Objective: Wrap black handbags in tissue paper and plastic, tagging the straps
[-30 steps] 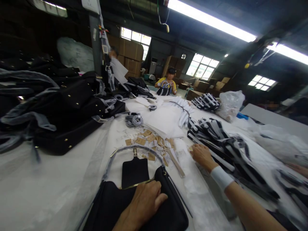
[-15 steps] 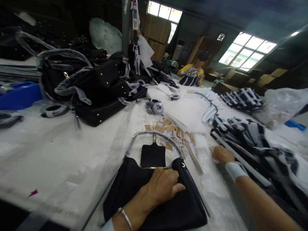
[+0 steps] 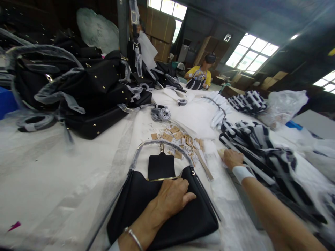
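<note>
A black handbag (image 3: 146, 209) lies flat on the white table in front of me, flap up, its wrapped handle (image 3: 159, 144) arching away from me. My left hand (image 3: 171, 197) rests on the bag near its gold-edged opening, fingers curled down on the leather. My right hand (image 3: 232, 158), with a white wristband, reaches to the right of the bag. Its fingers are closed on a small pale piece at the edge of a pile of black-and-white striped straps (image 3: 261, 150). Brown paper tags (image 3: 180, 137) are scattered beyond the handle.
A heap of black bags (image 3: 86, 94) wrapped in clear film stands at the left. Coiled straps (image 3: 159, 114) and white sheets (image 3: 196, 118) lie in the middle. A person in yellow (image 3: 200, 75) works at the far end. A plastic sack (image 3: 282, 106) sits at the right.
The view swung left and down, then steadied. My left hand stayed on the bag. My right hand drew slightly back toward the strap pile's edge.
</note>
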